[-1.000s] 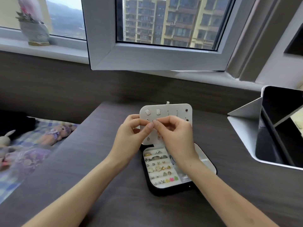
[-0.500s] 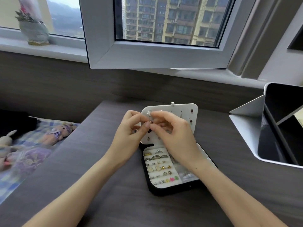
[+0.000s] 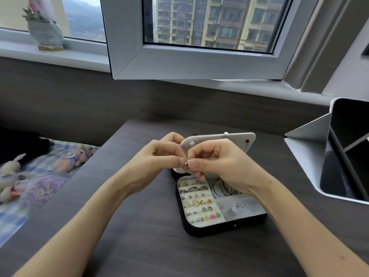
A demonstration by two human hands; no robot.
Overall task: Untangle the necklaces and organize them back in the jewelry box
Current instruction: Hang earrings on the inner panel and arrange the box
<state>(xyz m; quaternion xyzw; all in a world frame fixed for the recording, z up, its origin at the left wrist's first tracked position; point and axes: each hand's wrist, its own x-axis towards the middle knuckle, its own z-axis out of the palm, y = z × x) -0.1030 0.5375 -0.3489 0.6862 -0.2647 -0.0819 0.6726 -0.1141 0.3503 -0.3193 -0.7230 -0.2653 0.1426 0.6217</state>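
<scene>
With left hand [image 3: 157, 162] and right hand [image 3: 221, 164] both pinching the small gold piece [image 3: 186, 164] between them, above the jewelry box [image 3: 219, 229], I'd tease gently (chain too fine to see), never yank.

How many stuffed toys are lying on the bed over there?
2: a bear in checked clothes near the desk edge, and a pale bunny at the far left. More may be hidden there.
</scene>
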